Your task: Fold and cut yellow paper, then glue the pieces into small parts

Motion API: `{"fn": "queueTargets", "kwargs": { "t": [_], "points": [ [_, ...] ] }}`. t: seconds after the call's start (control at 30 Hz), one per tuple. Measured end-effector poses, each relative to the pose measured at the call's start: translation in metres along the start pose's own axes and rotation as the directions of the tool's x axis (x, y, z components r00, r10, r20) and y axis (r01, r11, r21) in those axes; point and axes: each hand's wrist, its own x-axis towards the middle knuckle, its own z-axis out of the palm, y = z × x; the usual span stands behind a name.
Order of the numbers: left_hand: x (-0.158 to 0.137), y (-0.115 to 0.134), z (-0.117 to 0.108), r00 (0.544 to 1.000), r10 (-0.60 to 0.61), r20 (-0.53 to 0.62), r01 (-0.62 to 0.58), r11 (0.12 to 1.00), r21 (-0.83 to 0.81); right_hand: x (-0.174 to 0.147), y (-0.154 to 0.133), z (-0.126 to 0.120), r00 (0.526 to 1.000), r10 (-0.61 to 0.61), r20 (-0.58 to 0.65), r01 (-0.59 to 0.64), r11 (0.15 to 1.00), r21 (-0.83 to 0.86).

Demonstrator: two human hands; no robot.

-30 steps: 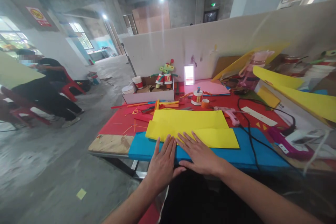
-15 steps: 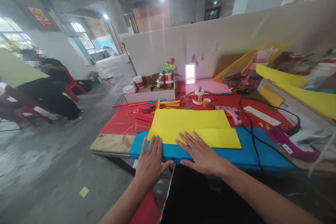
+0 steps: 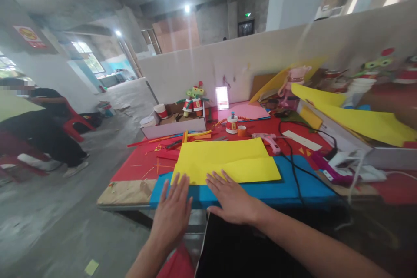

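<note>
A yellow sheet of craft paper [image 3: 224, 152] lies folded over along its near side, on top of a blue sheet [image 3: 208, 195] at the table's front edge. My left hand [image 3: 172, 204] is stretched out at the sheet's near left corner, fingertips at its edge. Flat on the fold near the middle of the front edge rest the fingers of my right hand [image 3: 231, 197]. Both hands are open and hold nothing. Beyond the yellow sheet stand a paper-cup figure [image 3: 232, 124] and a roll of orange tape [image 3: 241, 130].
A pink glue gun [image 3: 269, 141] with a black cable lies right of the sheet. Behind are a box [image 3: 176, 128] with cup figures, pink paper [image 3: 250, 111] and a lit screen [image 3: 222, 97]. A purple object [image 3: 335, 173] lies at right. One person sits far left.
The view has swung to the right. My left hand has shifted slightly back and left toward the sheet's corner; its thumb has drawn in. My right hand stays on the fold.
</note>
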Motion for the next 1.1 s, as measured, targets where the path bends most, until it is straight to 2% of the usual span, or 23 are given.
{"fn": "queueTargets", "kwargs": {
  "t": [0.07, 0.13, 0.2, 0.4, 0.67, 0.73, 0.8, 0.87, 0.9, 0.97, 1.03, 1.1],
  "points": [
    [0.008, 0.023, 0.011, 0.992, 0.123, -0.017, -0.124, 0.99, -0.064, 0.001, -0.007, 0.002, 0.999, -0.004, -0.049, 0.003, 1.0, -0.015],
    [0.013, 0.036, 0.024, 0.989, 0.142, -0.047, -0.146, 0.982, -0.116, -0.001, -0.008, 0.002, 0.998, -0.002, -0.07, 0.0, 1.0, -0.031],
    [0.015, 0.038, 0.033, 0.989, 0.125, -0.073, -0.136, 0.978, -0.159, -0.008, -0.004, 0.001, 0.997, 0.008, -0.073, -0.011, 0.999, -0.043],
    [0.007, 0.013, 0.031, 0.996, 0.074, -0.04, -0.081, 0.974, -0.211, -0.046, 0.024, -0.002, 0.992, 0.088, -0.095, -0.096, 0.992, -0.082],
    [-0.016, -0.028, 0.036, 0.999, -0.049, 0.007, 0.049, 0.983, -0.176, -0.098, 0.054, -0.002, 0.962, 0.162, -0.219, -0.205, 0.96, -0.192],
    [-0.016, -0.037, 0.031, 0.997, -0.075, 0.034, 0.079, 0.987, -0.138, -0.108, 0.06, -0.002, 0.947, 0.185, -0.262, -0.242, 0.949, -0.203],
    [-0.009, -0.035, 0.02, 0.991, -0.122, 0.049, 0.126, 0.988, -0.089, -0.115, 0.064, -0.001, 0.94, 0.199, -0.277, -0.264, 0.94, -0.219],
    [0.004, -0.015, 0.007, 0.987, -0.157, 0.026, 0.158, 0.985, -0.066, -0.118, 0.067, 0.001, 0.94, 0.199, -0.277, -0.267, 0.935, -0.233],
    [0.012, 0.001, 0.001, 0.992, -0.129, -0.001, 0.128, 0.987, -0.095, -0.118, 0.067, 0.002, 0.941, 0.195, -0.278, -0.264, 0.934, -0.239],
    [0.026, 0.044, -0.004, 1.0, 0.02, -0.012, -0.022, 0.979, -0.201, -0.118, 0.068, 0.004, 0.941, 0.18, -0.288, -0.255, 0.935, -0.247],
    [0.037, 0.085, -0.003, 0.989, 0.149, -0.011, -0.146, 0.942, -0.303, -0.117, 0.069, 0.007, 0.938, 0.164, -0.304, -0.246, 0.935, -0.256],
    [0.042, 0.112, 0.003, 0.984, 0.176, -0.014, -0.169, 0.919, -0.357, -0.118, 0.07, 0.009, 0.936, 0.153, -0.317, -0.243, 0.933, -0.267]
  ]
}}
